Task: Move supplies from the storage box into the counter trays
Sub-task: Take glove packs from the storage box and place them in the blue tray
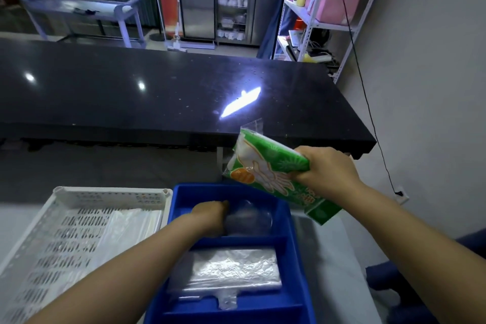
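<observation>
- Green packet (273,179) is held in the air over the blue tray's (210,189) far right corner, the right hand (326,171) clenched round its right end.
- Left hand (210,214) reaches into the tray's far compartment onto a blurred clear item (249,218); its grip cannot be told.
- White tray (110,193) sits just left.

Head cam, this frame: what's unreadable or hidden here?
Head view:
- Blue bin: near end cut off by the bottom edge.
- Left hand: motion-blurred in its far compartment; grip unclear.
- Clear item beside it: blurred, transparent, unidentifiable.
- Green packet in right hand: print too small, fingers cover one end.
- White tray: left corner cut by the frame edge.
</observation>
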Demonstrator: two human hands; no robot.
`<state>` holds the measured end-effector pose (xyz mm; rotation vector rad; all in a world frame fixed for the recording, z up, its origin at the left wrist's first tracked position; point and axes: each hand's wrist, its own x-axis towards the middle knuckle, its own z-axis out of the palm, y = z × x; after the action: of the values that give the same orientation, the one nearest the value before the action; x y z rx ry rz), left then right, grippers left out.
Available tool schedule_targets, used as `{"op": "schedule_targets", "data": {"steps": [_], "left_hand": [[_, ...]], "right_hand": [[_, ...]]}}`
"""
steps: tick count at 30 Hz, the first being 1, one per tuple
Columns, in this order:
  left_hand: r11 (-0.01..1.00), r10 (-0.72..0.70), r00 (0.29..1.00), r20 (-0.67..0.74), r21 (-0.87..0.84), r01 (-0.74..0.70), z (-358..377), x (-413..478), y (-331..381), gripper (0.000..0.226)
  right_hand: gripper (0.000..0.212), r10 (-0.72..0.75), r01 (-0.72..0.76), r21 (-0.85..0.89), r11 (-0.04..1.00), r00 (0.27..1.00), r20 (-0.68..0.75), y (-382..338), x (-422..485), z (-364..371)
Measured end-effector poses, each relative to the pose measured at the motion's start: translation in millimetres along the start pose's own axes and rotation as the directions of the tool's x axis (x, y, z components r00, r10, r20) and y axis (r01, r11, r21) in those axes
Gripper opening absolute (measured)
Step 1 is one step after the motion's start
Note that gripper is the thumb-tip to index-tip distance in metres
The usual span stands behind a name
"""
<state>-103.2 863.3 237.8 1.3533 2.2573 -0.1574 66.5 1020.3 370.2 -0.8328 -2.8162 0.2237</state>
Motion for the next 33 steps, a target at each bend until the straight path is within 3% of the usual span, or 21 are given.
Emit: {"op": "schedule_targets", "data": {"steps": [2,4,10,13,17,23,28,30,33], "left_hand": [[0.999,-0.043,0.998,-0.055,-0.028,0.042,-3,-7,3,0.024],[0.998,-0.058,0.981,-0.187,-0.011,0.057,-7,-22,6,0.018],[0.983,0.131,0.876,-0.465,0.173,-0.056,5,-97,10,0.019],[0.979,0.179,0.869,-0.461,0.175,-0.108,17,-135,9,0.037],[0.982,0.154,0.899,-0.411,0.161,-0.095,33,-163,-1,0.038],[0.989,0.145,0.846,-0.514,0.102,-0.108,39,-183,-7,0.034],[0.993,0.112,0.878,-0.465,0.034,-0.109,42,-184,-6,0.034],[0.994,0.07,0.885,-0.46,-0.041,-0.1,42,-182,-5,0.026],[0.989,0.008,0.912,-0.409,-0.133,-0.068,41,-176,-2,0.014]], "right_hand": [[0.024,-0.004,0.004,0.02,1.0,1.0,0.006,-2,2,0],[0.022,-0.017,0.016,0.031,0.999,1.0,0.014,-6,5,-1],[0.026,-0.15,0.151,0.065,0.986,0.989,-0.017,-39,20,7],[0.026,-0.232,0.232,0.056,0.971,0.973,0.007,-62,24,23],[0.024,-0.297,0.317,-0.103,0.943,0.94,0.171,-79,22,50],[0.025,-0.267,0.31,-0.092,0.946,0.909,0.319,-92,31,44],[0.025,-0.237,0.294,-0.069,0.953,0.87,0.432,-96,40,55],[0.035,-0.217,0.263,-0.042,0.964,0.866,0.451,-91,41,69],[0.059,-0.206,0.25,-0.075,0.965,0.907,0.367,-82,47,84]]}}
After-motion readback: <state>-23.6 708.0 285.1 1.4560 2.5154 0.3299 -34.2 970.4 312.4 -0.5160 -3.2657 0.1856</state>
